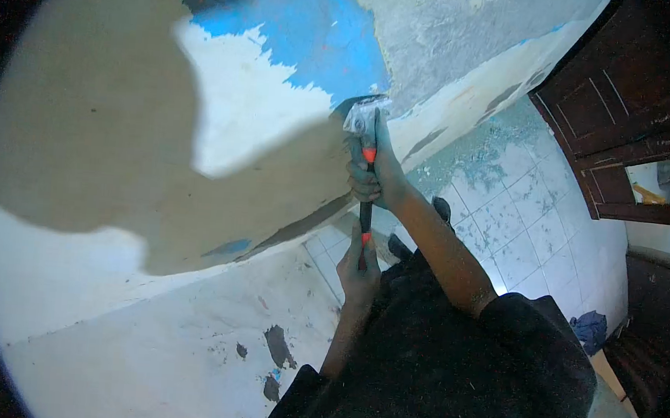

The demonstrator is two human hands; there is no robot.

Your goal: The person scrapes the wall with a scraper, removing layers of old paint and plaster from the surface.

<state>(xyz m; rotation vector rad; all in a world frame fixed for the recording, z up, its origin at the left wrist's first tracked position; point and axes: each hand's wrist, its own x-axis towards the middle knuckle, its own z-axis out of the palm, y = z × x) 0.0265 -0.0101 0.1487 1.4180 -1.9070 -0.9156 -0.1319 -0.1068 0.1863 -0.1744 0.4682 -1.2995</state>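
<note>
A long-handled scraper point(365, 209) with a black and red handle stands nearly upright in view, its whitened, dusty head against the wall point(257, 102). My right hand point(376, 169) is closed around the upper handle, just below the head, with a finger stretched up along the head. Lower down, my left hand point(357, 277) wraps the red end of the handle. The blade sits where white, blue and grey areas of the wall meet. Blue paint point(308, 36) with a ragged edge borders the white coat, and bare grey plaster point(448, 38) lies to its right.
Paint flakes point(486, 161) litter the white floor tiles point(559, 232) at right. A dark wooden panelled piece of furniture or door point(615, 96) stands at upper right. Dark blue cloth point(590, 332) lies at lower right. Another wall point(185, 354) at lower left has peeled dark patches. Shadows cover much of the wall.
</note>
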